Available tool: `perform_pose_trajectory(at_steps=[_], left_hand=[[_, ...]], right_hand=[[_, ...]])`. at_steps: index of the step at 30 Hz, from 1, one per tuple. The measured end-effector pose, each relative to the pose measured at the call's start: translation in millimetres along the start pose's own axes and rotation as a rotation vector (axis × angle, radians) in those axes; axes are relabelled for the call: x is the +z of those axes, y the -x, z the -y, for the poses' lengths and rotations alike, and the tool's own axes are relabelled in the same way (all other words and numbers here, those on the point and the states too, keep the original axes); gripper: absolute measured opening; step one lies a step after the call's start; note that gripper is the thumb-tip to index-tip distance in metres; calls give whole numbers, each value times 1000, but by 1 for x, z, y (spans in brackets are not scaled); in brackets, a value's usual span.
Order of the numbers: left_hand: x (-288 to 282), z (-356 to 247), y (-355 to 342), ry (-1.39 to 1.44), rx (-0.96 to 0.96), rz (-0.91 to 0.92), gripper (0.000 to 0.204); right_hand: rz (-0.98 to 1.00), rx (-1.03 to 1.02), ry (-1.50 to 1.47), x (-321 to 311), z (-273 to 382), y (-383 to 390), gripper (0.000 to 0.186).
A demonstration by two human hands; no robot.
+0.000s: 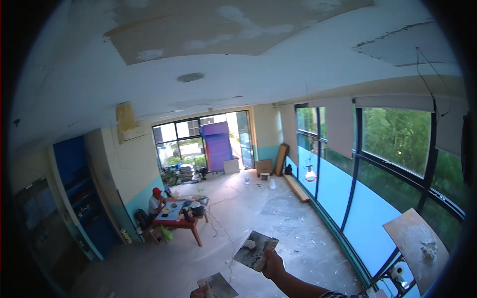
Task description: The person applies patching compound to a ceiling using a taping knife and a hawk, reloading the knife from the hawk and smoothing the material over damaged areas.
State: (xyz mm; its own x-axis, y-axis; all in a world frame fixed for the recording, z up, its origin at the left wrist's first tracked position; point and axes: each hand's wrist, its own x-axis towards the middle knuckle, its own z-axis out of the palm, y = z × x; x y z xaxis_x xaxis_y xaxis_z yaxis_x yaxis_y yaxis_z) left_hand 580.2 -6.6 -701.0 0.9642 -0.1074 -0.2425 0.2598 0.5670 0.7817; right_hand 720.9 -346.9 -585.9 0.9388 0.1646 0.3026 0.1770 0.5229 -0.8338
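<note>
At the bottom centre my right hand (pixel 273 265) grips a wide metal putty knife (pixel 248 256), its dark blade bearing a pale patch of putty. Lower and to the left, my left hand (pixel 197 293) holds a second wide putty knife (pixel 221 285), partly cut off by the frame's edge. To the right of my right hand stands a flat board (pixel 407 238) with a lump of whitish compound on it. Overhead, the white ceiling (pixel 298 69) has grey and patched areas and hanging wires.
A person in a red cap (pixel 156 201) sits at a cluttered red table (pixel 193 223) on the left. Windows (pixel 392 139) line the right wall. Sacks (pixel 186 174), cardboard (pixel 263 166) and planks (pixel 296 188) lie by the far walls of the dusty floor (pixel 273 218).
</note>
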Motion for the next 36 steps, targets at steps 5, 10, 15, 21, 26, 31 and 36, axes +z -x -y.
perform_pose_trajectory(at_steps=[5,10,15,21,26,31,36], left_hand=[[-5,3,-24,485,-206,320,34],[78,-14,-14,232,-172,168,40],[140,-20,2,-190,85,108,51],[136,-2,-25,-276,110,71,38],[150,16,-31,-219,136,106,33],[161,41,-45,-282,257,134,30],[195,6,-4,112,160,108,29]], right_hand=[[-167,-38,38,24,64,23,36],[-239,-261,239,-7,73,37,37],[-372,-96,-286,-11,115,60,36],[-503,-97,-269,-33,124,71,38],[-479,-280,728,-73,114,87,39],[-542,-241,-315,-80,111,83,35],[-418,-565,834,-88,104,81,36]])
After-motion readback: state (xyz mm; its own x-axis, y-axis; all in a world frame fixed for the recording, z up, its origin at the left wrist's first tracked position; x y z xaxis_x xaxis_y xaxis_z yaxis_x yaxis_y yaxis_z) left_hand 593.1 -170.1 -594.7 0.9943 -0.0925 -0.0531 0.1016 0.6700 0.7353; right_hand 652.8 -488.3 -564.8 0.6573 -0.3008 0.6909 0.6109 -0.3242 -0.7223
